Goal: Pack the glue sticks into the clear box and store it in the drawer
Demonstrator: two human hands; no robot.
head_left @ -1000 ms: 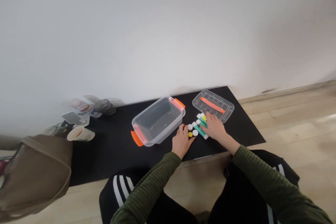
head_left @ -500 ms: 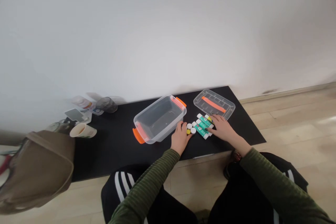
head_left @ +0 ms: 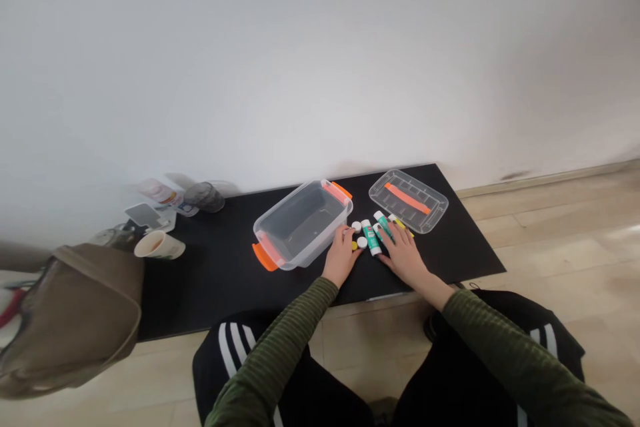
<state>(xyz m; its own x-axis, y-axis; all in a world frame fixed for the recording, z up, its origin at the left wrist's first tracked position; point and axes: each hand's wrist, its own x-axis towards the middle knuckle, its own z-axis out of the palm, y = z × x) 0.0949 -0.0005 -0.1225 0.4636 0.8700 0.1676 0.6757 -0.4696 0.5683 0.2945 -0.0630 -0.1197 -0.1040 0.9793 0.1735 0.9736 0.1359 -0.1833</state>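
Several glue sticks with green labels and white caps point(head_left: 371, 237) lie on the black table between my hands, one or more with a yellow label point(head_left: 395, 219). My left hand point(head_left: 341, 257) curls around a small group of round-ended sticks, white and yellow point(head_left: 355, 246), beside the clear box. My right hand point(head_left: 403, 255) rests with fingers spread over the green and yellow sticks, partly hiding them. An open clear plastic box point(head_left: 306, 223) with orange latches stands left of my left hand. Its clear lid point(head_left: 410, 201) with an orange handle lies behind my right hand.
On the table's point(head_left: 215, 280) left part are a paper cup point(head_left: 160, 245) with a drink, a dark mesh cup point(head_left: 204, 197), a white bottle point(head_left: 159, 192) and a white device point(head_left: 145, 215). A brown bag point(head_left: 75, 320) is at the left edge. A wall rises behind the table.
My right hand has moved left and now covers more of the green sticks, which have shifted and turned. My left hand and its group moved slightly left; the box shifted slightly.
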